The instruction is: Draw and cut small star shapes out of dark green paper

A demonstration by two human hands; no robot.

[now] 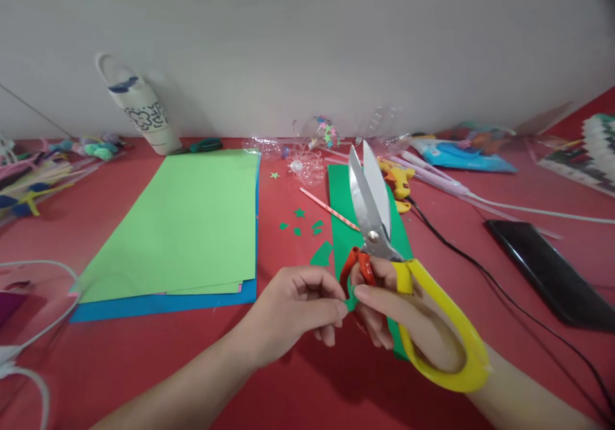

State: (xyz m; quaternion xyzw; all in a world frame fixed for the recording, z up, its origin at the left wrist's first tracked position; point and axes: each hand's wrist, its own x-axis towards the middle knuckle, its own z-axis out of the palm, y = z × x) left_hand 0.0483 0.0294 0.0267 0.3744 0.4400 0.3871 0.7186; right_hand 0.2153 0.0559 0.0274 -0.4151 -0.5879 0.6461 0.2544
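My left hand [307, 308] pinches a small piece of green paper [352, 300] between thumb and fingertips. Close beside it, my right hand [389, 302] holds large scissors [372, 206] with one yellow and one red handle, blades pointing up and slightly parted. My right fingertips also touch the green piece. Under the scissors lies a strip of dark green paper [342, 193], partly covered by the right hand. Left of that strip are a small green star [299, 213], several green scraps [317, 227] and a larger green offcut [321, 254]. A pink patterned straw [329, 209] rests partly on the strip.
Light green sheets [192, 218] lie over blue paper [206, 299] at left. A white bottle [144, 116] stands behind them. At right are a yellow glue gun [400, 180], its black cord, a black phone [548, 270] and a blue packet [466, 154].
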